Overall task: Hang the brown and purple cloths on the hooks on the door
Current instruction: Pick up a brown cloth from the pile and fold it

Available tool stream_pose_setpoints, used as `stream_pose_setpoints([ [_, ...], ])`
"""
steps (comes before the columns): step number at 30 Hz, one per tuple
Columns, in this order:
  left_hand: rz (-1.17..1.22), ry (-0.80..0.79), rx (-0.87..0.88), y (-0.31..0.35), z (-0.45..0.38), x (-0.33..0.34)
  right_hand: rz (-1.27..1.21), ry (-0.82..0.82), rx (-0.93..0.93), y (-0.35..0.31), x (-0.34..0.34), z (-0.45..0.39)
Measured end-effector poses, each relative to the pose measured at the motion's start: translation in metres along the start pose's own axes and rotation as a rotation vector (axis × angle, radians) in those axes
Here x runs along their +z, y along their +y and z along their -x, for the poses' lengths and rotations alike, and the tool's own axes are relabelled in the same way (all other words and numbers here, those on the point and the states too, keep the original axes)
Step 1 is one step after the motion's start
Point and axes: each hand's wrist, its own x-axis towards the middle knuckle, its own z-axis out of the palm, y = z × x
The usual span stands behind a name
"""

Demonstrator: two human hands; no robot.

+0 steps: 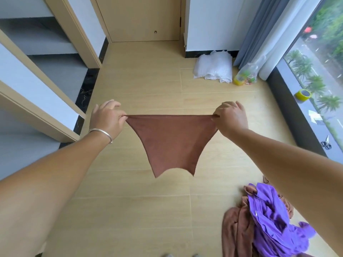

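A brown cloth (171,140) hangs stretched in the air over the wooden floor, its top edge pulled taut. My left hand (106,119) pinches its left corner and my right hand (231,118) pinches its right corner. On the floor at the lower right lies a heap of purple cloths (271,221) mixed with more brown cloths (235,230). A wooden door (141,17) stands shut straight ahead at the far end of the floor; only its lower part shows and no hooks are visible on it.
Stair steps and wooden trim (37,75) line the left side. White packing material (213,67) and a plastic bag (246,75) lie by the curtain (263,30). Yellow tape (303,94) and scissors (326,143) sit on the window sill at the right.
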Motion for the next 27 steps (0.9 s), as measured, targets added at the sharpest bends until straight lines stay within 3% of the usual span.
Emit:
stream_pose_setpoints([
  [9, 0.018, -0.154, 0.06, -0.018, 0.151, 0.056, -0.02, -0.239, -0.076, 0.002, 0.063, 0.126],
  [18, 0.053, -0.411, 0.03, -0.041, 0.338, 0.24, 0.005, -0.525, -0.038, 0.009, 0.259, 0.293],
  [27, 0.05, -0.523, 0.053, -0.062, 0.483, 0.4, -0.034, -0.622, -0.018, 0.023, 0.421, 0.435],
])
